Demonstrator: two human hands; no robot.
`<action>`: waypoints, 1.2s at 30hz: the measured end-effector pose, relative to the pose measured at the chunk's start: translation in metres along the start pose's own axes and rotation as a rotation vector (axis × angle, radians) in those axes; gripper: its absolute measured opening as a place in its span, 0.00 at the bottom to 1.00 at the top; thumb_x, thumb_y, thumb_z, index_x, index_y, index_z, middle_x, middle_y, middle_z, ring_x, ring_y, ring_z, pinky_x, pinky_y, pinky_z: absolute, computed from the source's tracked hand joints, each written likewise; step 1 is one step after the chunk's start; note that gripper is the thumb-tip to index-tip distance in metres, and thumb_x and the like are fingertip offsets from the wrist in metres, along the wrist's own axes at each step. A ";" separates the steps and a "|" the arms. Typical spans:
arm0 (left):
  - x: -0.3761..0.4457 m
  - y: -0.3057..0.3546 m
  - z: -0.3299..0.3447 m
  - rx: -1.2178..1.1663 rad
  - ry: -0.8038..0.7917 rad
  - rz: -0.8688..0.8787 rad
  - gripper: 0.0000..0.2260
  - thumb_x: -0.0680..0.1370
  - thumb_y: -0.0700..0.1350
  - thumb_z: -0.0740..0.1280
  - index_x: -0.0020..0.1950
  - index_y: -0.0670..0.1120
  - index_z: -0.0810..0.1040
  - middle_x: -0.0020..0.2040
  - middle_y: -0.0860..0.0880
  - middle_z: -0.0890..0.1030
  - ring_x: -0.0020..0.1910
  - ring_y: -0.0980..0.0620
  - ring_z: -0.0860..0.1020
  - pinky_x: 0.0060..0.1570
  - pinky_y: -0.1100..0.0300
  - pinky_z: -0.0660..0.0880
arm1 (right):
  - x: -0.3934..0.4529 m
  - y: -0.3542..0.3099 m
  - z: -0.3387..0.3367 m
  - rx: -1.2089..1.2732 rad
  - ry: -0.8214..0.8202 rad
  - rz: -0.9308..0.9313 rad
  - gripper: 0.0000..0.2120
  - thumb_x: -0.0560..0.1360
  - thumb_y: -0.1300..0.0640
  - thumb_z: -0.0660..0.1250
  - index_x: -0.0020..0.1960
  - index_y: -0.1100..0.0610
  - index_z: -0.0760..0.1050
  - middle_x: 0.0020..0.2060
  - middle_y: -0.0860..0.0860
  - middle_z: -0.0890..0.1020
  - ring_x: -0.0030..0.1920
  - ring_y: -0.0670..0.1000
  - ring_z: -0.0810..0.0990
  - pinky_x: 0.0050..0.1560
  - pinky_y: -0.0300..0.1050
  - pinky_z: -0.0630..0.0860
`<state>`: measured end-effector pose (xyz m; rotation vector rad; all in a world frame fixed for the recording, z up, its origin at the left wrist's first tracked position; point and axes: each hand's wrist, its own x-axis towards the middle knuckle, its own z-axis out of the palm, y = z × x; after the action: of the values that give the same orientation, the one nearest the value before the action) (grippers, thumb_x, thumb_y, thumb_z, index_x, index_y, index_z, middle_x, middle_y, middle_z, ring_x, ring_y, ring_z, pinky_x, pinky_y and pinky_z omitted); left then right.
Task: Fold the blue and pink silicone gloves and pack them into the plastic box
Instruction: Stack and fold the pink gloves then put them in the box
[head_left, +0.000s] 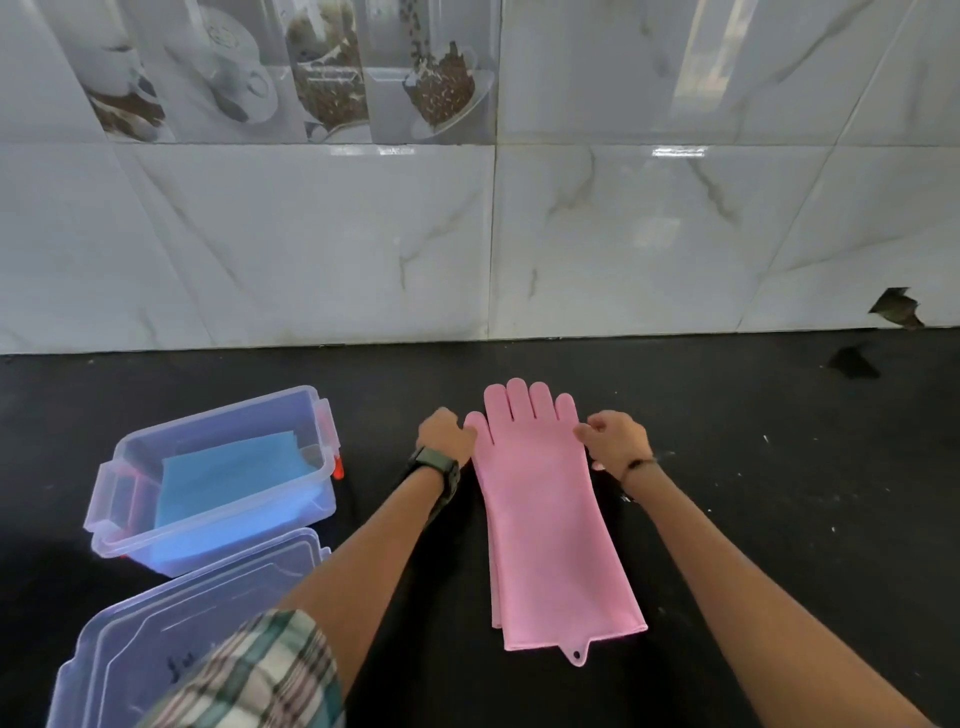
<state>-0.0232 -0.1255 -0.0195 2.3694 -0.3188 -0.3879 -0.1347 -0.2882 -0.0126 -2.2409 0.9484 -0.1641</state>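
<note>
Long pink silicone gloves (550, 519) lie flat on the black tabletop (753, 493); left hand (445, 435) fingers pinch the thumb edge; right hand (618, 441) fingers pinch the opposite edge; folded blue silicone gloves (228, 475) sit inside the clear plastic box (124, 499).

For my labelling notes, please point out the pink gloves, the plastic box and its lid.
pink gloves (550, 514): head view, middle of palm.
plastic box (218, 519): head view, near wall.
lid (171, 623): head view, top surface.

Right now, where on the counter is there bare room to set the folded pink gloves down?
Bare black counter lies right of the pink gloves, out to the frame edge, and behind them up to the tiled wall. The left is crowded: the plastic box holding the blue gloves, with its lid in front.
</note>
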 end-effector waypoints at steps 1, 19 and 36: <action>0.009 0.003 0.002 0.009 -0.025 -0.039 0.10 0.77 0.43 0.61 0.50 0.37 0.76 0.58 0.37 0.79 0.58 0.39 0.77 0.55 0.52 0.74 | 0.013 -0.006 0.005 -0.005 -0.024 0.056 0.06 0.75 0.58 0.62 0.41 0.60 0.72 0.39 0.56 0.74 0.41 0.55 0.75 0.42 0.45 0.72; 0.045 0.015 0.020 -0.214 0.103 0.272 0.04 0.77 0.35 0.59 0.43 0.43 0.66 0.42 0.45 0.76 0.40 0.47 0.72 0.39 0.61 0.67 | 0.045 -0.002 0.023 0.009 0.353 -0.097 0.05 0.75 0.62 0.59 0.41 0.56 0.66 0.28 0.50 0.73 0.29 0.53 0.70 0.26 0.40 0.62; -0.001 -0.003 0.010 -0.199 -0.268 -0.071 0.23 0.76 0.48 0.63 0.68 0.47 0.56 0.53 0.42 0.78 0.44 0.45 0.81 0.43 0.52 0.82 | 0.023 0.012 0.020 0.166 0.120 0.087 0.14 0.74 0.56 0.64 0.56 0.57 0.65 0.36 0.49 0.75 0.34 0.51 0.77 0.34 0.45 0.76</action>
<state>-0.0275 -0.1289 -0.0283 2.1391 -0.3042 -0.7396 -0.1173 -0.2986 -0.0386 -2.0523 1.0550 -0.3290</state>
